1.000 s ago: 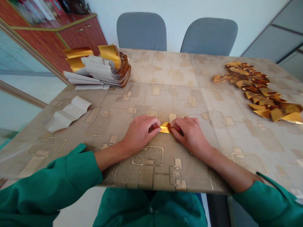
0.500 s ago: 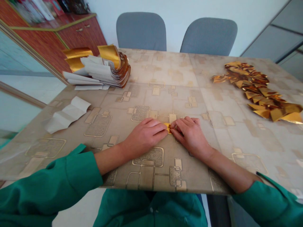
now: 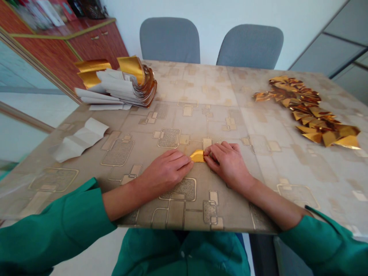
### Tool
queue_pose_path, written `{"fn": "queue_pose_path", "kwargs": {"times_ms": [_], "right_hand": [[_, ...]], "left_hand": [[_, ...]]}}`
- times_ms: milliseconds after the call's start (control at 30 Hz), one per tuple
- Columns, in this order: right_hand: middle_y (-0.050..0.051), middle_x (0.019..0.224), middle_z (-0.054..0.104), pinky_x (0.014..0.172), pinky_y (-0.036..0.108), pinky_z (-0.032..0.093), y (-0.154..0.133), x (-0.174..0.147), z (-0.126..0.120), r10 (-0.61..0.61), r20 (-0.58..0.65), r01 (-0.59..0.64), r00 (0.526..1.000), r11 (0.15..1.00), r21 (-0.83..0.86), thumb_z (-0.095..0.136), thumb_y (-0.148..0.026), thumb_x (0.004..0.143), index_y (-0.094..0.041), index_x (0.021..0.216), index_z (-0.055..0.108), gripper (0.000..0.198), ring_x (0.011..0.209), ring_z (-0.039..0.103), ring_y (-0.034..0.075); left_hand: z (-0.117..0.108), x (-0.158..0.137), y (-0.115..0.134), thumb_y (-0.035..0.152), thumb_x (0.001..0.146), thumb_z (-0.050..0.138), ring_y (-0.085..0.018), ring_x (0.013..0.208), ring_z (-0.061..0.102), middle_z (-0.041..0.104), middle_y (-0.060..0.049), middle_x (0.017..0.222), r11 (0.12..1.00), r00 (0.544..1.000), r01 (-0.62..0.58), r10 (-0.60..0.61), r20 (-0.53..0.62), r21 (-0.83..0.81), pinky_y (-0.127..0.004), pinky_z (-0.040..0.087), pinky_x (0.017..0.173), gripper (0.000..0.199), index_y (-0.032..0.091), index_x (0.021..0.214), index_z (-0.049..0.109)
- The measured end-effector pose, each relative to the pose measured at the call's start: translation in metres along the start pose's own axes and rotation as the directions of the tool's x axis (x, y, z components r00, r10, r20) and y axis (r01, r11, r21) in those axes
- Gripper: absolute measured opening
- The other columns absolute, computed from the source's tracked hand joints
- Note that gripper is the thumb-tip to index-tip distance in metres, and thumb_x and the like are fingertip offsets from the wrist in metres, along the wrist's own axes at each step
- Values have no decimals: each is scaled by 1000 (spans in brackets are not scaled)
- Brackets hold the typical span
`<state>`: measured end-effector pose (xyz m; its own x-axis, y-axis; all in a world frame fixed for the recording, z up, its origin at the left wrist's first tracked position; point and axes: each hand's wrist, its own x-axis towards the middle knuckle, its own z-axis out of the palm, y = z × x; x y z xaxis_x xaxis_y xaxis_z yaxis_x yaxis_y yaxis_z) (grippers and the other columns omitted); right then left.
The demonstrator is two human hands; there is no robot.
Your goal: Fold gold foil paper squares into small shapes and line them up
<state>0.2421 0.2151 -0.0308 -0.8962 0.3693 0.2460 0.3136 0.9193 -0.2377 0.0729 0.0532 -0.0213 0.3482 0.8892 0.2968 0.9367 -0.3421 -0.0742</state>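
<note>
A small folded piece of gold foil paper (image 3: 198, 156) lies on the table between my hands, near the front edge. My left hand (image 3: 172, 165) rests at its left end, fingers together and fingertips pressed on the pointed corner. The right end is pinched between the thumb and fingers of my right hand (image 3: 225, 159), which hide that end. More of the gold face shows in the middle, with a slanted upper left edge.
At the back left stands a curved stack of gold and white paper sheets (image 3: 123, 86). A creased white sheet (image 3: 82, 140) lies nearer on the left. Several folded gold pieces (image 3: 313, 111) are heaped at the right. Two grey chairs (image 3: 170, 40) stand behind the patterned table (image 3: 201, 88).
My left hand has slid left along the gold paper, uncovering more of it. My right hand keeps its pinch at the right end. The whole view has shifted slightly.
</note>
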Motion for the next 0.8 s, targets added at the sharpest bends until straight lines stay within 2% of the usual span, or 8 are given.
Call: {"fn": "queue_pose_path", "kwargs": {"times_ms": [100,200,300,367,467,567,667,800], "right_hand": [[2,84,71,77,34,27,1,0,0,-3,1,3,1000,1000,9,57,-25,93,-22,87,64,10,82,57,20],[1,84,71,77,33,27,2,0,0,-3,6,3,1000,1000,31,56,-26,93,-22,87,64,11,82,57,19],[1,83,71,77,33,27,3,0,0,-12,1,12,1000,1000,29,56,-27,93,-22,87,64,11,81,57,19],[1,82,71,77,33,27,3,1,0,-14,-6,14,1000,1000,19,57,-28,94,-22,87,64,12,80,57,19],[1,82,71,77,33,27,2,1,0,-11,-5,11,1000,1000,9,57,-29,94,-22,87,63,12,80,57,20],[2,85,71,77,34,27,2,1,-1,-6,20,7,1000,1000,-26,58,-30,94,-22,92,64,10,83,57,21],[3,87,71,78,35,28,1,1,-3,7,60,-4,998,998,-55,59,-32,94,-22,96,64,11,85,57,22],[3,89,71,77,34,29,1,0,-5,21,76,-21,997,1000,-9,59,-30,95,-23,98,65,10,85,59,20]], "left_hand": [[0,-5,-4,17,103,39,-21,89,59,67,-9,96,1000,1000,-3,3,-23,-21,-36,49,84,28,12,108,66],[2,-2,-9,17,103,40,-19,87,59,68,-7,94,998,998,44,-46,-40,-43,-34,49,82,28,14,104,68],[5,11,-11,19,103,42,-21,99,60,69,-8,106,997,995,71,-73,-74,-29,-36,48,89,26,15,113,66],[8,20,-10,19,102,46,-22,106,59,69,-9,113,1000,997,27,-27,-66,-10,-40,46,97,24,15,117,64],[12,24,-6,15,101,48,-23,105,60,70,-10,114,1000,1000,-14,14,-26,9,-43,44,100,24,12,118,64],[13,17,-4,15,101,47,-24,106,60,69,-11,121,1000,1000,6,-5,-14,21,-42,45,98,27,11,121,63],[12,9,-5,15,101,46,-23,107,59,66,-6,129,999,999,35,-35,9,13,-44,43,99,29,16,125,62],[13,5,-10,15,100,51,-23,110,58,65,-3,132,996,996,84,-83,29,-17,-46,39,102,31,22,129,61]]}}
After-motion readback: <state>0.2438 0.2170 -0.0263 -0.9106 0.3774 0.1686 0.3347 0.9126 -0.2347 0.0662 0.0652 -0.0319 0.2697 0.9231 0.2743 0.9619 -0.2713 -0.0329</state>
